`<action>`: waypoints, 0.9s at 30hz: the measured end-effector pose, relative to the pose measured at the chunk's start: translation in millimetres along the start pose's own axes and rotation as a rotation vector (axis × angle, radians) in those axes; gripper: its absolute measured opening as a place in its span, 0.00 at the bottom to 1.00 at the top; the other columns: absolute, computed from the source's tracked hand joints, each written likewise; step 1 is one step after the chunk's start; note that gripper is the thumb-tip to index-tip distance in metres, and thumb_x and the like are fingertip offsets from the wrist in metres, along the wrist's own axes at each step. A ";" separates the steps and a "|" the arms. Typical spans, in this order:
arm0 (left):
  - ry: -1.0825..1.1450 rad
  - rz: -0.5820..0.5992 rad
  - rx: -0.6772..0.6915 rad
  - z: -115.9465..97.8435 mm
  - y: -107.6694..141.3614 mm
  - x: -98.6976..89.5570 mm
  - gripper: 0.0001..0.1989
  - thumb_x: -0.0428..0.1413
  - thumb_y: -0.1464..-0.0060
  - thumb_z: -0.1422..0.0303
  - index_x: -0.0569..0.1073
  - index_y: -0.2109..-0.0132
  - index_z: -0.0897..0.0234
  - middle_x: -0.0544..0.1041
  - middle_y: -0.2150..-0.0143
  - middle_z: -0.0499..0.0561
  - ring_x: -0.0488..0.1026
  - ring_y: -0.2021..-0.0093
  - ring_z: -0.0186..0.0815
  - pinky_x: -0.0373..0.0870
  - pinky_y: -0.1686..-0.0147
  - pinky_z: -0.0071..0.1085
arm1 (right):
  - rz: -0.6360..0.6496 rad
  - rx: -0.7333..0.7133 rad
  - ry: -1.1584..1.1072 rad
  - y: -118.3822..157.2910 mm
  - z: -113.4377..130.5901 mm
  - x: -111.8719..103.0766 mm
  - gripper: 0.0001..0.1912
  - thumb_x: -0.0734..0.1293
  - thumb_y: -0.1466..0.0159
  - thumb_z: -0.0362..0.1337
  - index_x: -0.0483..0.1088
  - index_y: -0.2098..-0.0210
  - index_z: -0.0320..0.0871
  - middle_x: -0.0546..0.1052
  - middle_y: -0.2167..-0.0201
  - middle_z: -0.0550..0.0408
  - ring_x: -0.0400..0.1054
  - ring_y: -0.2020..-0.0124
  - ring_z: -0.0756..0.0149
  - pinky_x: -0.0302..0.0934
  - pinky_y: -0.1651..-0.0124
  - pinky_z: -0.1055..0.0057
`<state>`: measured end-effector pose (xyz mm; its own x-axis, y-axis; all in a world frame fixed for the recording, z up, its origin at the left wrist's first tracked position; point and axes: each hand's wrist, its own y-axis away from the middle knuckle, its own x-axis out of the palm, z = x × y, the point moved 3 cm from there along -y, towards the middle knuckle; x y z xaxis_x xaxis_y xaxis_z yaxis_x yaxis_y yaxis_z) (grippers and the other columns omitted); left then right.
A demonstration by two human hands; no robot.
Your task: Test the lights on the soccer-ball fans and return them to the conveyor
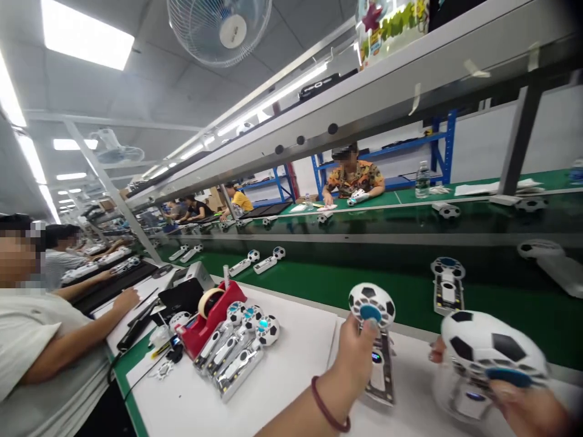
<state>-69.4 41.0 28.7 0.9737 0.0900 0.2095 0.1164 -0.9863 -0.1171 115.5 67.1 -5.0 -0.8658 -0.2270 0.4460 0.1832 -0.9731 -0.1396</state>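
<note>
Football-topped device one (381,370) is upright in the left hand (353,352), over the bench (300,382) and close to its far edge, the thumb laid on the blue disc of its ball-shaped head. Football-topped device two (494,349) is in the right hand (531,403), farther right along the same edge, with the thumb on its blue disc and fingertips showing at its other side. Both hands are closed around their devices and stand apart from each other. Each device shows a small lit display below the head.

Toward the left edge of the bench, three similar devices (246,358) lie side by side, heads pointing to the far edge. Just left of them sits a red tape dispenser (195,334) with a roll of tape (211,303). Beyond the far edge, a green strip (319,276) carries more such devices, one (449,288) behind device two. At the left, a co-worker's hand (125,301) rests on the work surface.
</note>
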 end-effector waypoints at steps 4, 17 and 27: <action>-0.073 0.246 0.001 31.3 22.5 -11.5 0.37 0.64 0.61 0.57 0.56 0.47 0.61 0.68 0.49 0.57 0.65 0.49 0.42 0.58 0.48 0.34 | -0.128 0.091 0.204 21.5 -4.2 8.8 0.24 0.75 0.60 0.43 0.68 0.64 0.47 0.74 0.64 0.47 0.67 0.59 0.48 0.56 0.50 0.50; 0.142 0.222 -0.426 26.5 35.2 -10.4 0.27 0.61 0.57 0.63 0.57 0.53 0.59 0.72 0.64 0.51 0.71 0.68 0.37 0.67 0.65 0.36 | 0.199 0.353 -0.093 27.5 -15.1 20.1 0.28 0.72 0.50 0.40 0.55 0.56 0.45 0.70 0.64 0.55 0.68 0.61 0.61 0.61 0.58 0.63; 0.106 0.185 -0.443 26.7 35.8 -9.9 0.28 0.62 0.59 0.62 0.59 0.52 0.58 0.72 0.63 0.50 0.72 0.67 0.38 0.67 0.63 0.37 | 0.207 0.400 -0.087 27.6 -10.9 22.6 0.27 0.73 0.52 0.40 0.56 0.60 0.44 0.71 0.64 0.54 0.68 0.59 0.58 0.59 0.58 0.61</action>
<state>-69.7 8.5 -3.6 0.9423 -0.0839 0.3241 -0.1733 -0.9505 0.2578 95.9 35.6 -8.4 -0.7527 -0.4037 0.5201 0.5282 -0.8419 0.1109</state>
